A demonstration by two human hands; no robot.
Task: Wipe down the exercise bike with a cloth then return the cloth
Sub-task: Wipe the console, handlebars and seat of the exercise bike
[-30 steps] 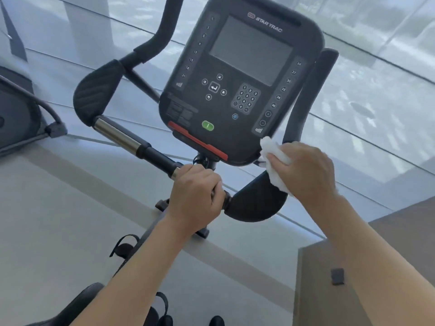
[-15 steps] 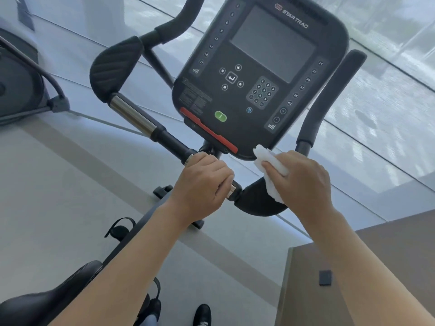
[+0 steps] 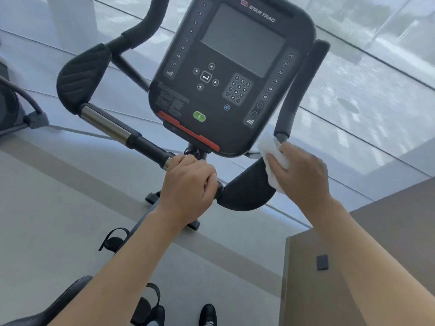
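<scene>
Wiping the right elbow pad of the exercise bike (image 3: 231,74), just below the console

The right hand (image 3: 303,171) presses a folded white cloth (image 3: 273,158) on the pad's (image 3: 249,191) upper edge, fingers curled over it; the left hand (image 3: 188,187) is wrapped round the handlebar (image 3: 146,144) to steady the frame. I'd keep the cloth flat and sweep the whole pad, then carry on up the upright grip (image 3: 299,90). No bin, tub or holder for returning the cloth shows; only a small dark block (image 3: 322,262) lies on the brown ledge (image 3: 388,231) at right

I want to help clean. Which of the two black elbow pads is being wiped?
The right pad, beside the right hand pressing the white cloth. The left pad sits untouched.
</scene>
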